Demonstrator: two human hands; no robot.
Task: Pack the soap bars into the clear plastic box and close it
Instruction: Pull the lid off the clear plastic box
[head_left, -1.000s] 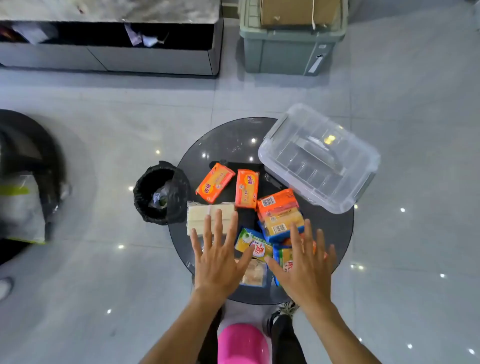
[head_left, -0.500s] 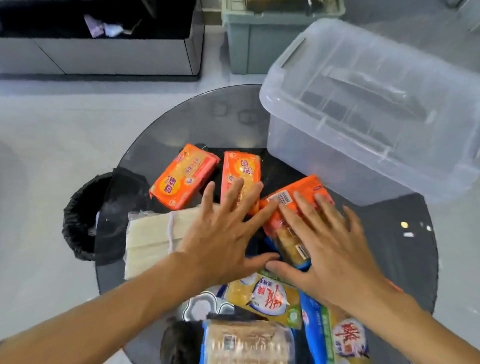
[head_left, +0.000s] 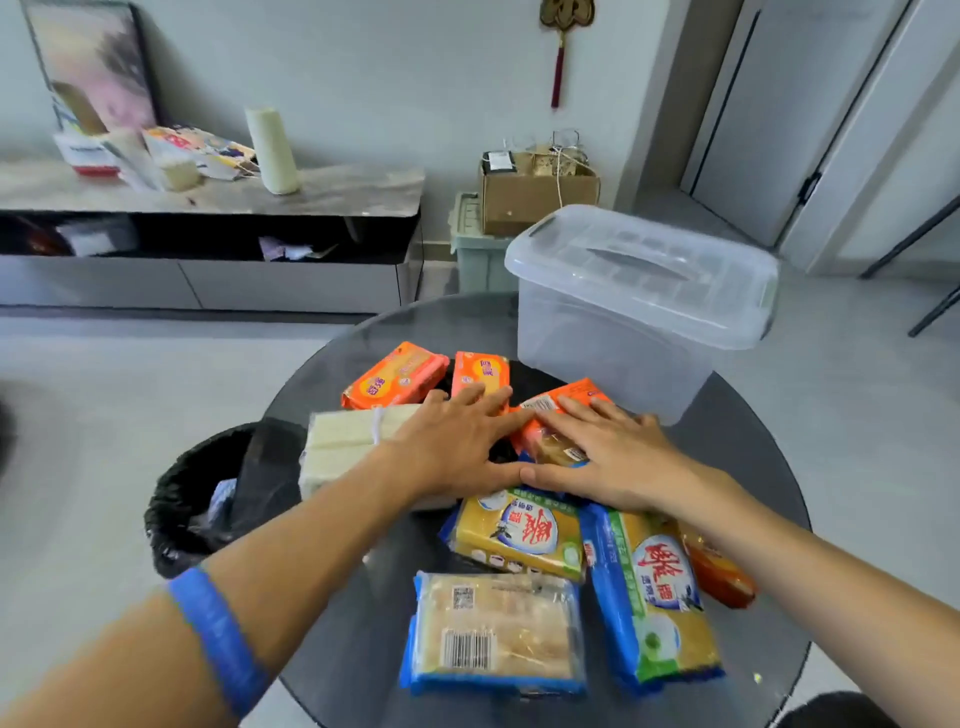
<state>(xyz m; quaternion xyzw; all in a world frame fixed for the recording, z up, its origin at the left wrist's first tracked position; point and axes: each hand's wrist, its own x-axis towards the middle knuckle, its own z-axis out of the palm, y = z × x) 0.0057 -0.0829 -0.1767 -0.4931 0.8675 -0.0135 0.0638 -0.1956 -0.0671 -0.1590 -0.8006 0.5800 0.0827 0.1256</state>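
Observation:
Several wrapped soap bars lie on a round dark glass table (head_left: 737, 447). Two orange bars (head_left: 395, 376) (head_left: 480, 371) lie at the back, a pale white block (head_left: 343, 441) at the left, yellow-and-blue packs (head_left: 519, 532) (head_left: 654, 597) (head_left: 493, 631) nearer me. The clear plastic box (head_left: 639, 306) stands at the table's back right with its lid on. My left hand (head_left: 457, 447) lies flat, fingers spread, over the middle of the pile. My right hand (head_left: 608, 457) lies flat on an orange bar (head_left: 571, 397). Neither hand grips anything.
A black bin with a bag (head_left: 208, 499) stands against the table's left side. A low cabinet (head_left: 208, 234) with clutter lines the back wall. A green crate (head_left: 475, 249) with a cardboard box (head_left: 535, 192) sits behind the table. A door (head_left: 779, 114) is at the right.
The view has dropped closer to the table and tilted up toward the wall. Both hands have settled flat onto the soap pile, thumbs touching.

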